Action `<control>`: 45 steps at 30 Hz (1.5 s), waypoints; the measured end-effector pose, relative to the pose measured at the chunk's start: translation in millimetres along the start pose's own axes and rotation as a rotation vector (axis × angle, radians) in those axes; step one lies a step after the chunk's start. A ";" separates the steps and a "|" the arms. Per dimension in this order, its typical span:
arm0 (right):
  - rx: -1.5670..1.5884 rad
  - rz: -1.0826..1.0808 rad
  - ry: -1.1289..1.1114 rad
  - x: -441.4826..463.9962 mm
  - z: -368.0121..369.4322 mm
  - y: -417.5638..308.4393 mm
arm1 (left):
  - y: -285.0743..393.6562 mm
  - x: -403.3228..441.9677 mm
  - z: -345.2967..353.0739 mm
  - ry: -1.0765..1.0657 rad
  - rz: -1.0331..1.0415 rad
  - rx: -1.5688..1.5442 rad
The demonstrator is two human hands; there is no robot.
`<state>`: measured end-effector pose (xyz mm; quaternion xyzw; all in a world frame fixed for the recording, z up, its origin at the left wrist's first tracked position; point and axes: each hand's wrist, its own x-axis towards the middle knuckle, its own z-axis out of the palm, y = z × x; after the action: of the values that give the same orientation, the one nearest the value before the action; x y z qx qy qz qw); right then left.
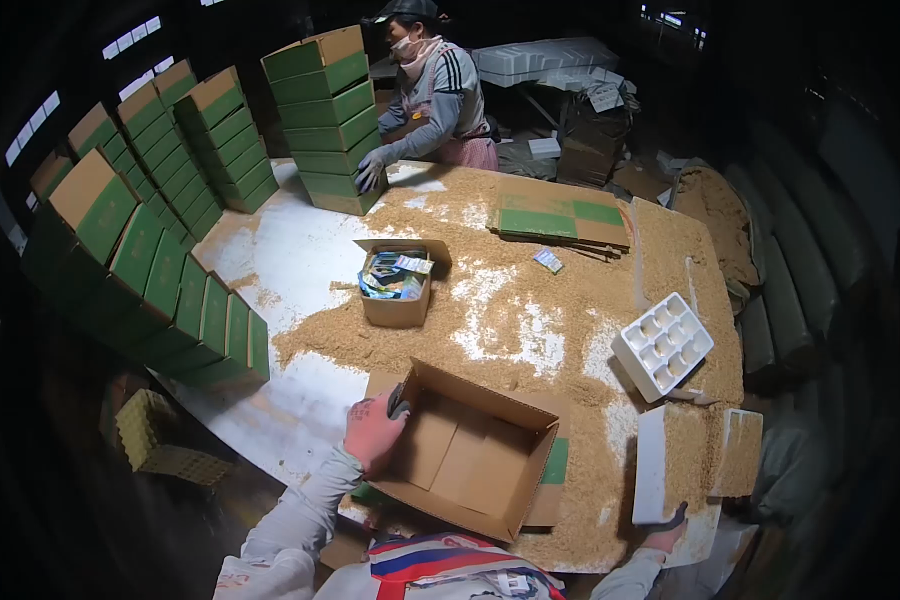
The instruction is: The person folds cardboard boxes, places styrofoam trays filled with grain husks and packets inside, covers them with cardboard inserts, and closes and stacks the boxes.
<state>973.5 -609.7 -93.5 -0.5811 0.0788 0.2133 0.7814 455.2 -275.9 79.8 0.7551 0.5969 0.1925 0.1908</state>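
At the near side of the table, my left hand (375, 432), in a pink glove with dark fingertips, is closed over the left wall of an open cardboard box (460, 465). The box has nothing inside. At the lower right, my right hand (667, 532) is closed on the near end of a white foam tray (650, 465) filled with sawdust; some of its fingers are hidden. Beside that tray lies a smaller sawdust-covered block (738, 452). Farther back, a white foam tray with rows of round hollows (663, 345) rests tilted on the sawdust.
Green-and-brown boxes (175, 290) are stacked along the left, and another tall stack (325, 125) stands at the back beside a co-worker (448, 105). Sawdust covers much of the table (305, 240). A small carton of packets (398, 305) and flattened cardboard (560, 212) lie farther back.
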 end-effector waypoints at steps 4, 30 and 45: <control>-0.198 -0.019 -0.518 -142.6 79.0 -79.8 | 15.5 0.6 1.2 0.042 0.003 0.019; -1.596 -0.845 -0.608 -245.1 252.5 -18.2 | 10.8 36.7 34.7 -0.153 0.046 -0.617; -1.337 -0.808 -0.116 -295.5 81.3 -92.6 | 161.5 11.1 8.1 -0.964 1.104 0.553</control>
<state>737.8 -626.2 122.6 -0.8999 -0.3249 -0.0554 0.2857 595.5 -300.1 157.2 0.9631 0.0124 -0.2452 0.1105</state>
